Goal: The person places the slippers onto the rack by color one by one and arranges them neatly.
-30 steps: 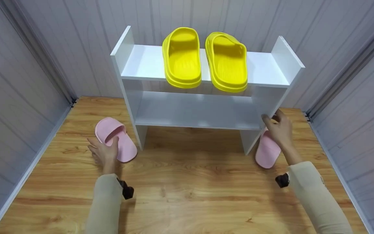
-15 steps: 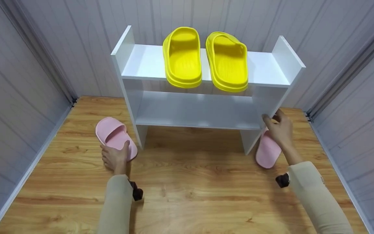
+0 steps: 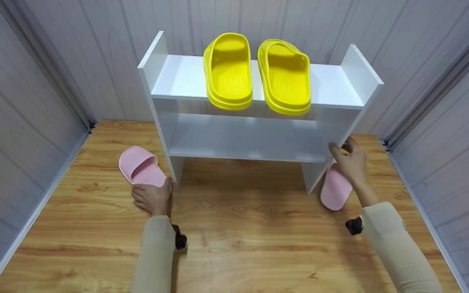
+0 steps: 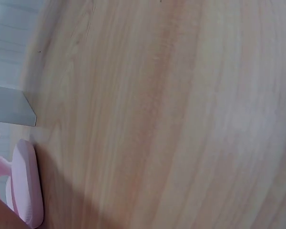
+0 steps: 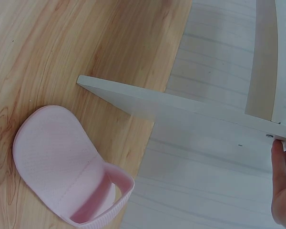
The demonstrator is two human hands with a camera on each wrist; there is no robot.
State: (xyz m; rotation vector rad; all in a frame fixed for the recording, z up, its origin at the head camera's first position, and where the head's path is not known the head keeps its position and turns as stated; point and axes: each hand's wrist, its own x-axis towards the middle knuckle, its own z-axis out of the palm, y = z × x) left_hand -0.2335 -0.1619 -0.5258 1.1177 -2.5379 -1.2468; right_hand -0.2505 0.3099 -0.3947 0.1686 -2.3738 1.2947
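Right wrist, pink slipper strap [image 5: 111, 209], hidden in head view

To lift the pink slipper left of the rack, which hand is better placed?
Probably the left hand: it covers the near end of that pink slipper, while the right hand holds the white rack on the right.

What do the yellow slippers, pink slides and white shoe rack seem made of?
Yellow slippers: probably molded foam or rubber, semi-gloss; smooth, rounded edges.
Pink slides: likely foam, matte; fine-textured footbed.
White shoe rack: perhaps laminated board, satin; flat, straight-edged panels, soft reflections.
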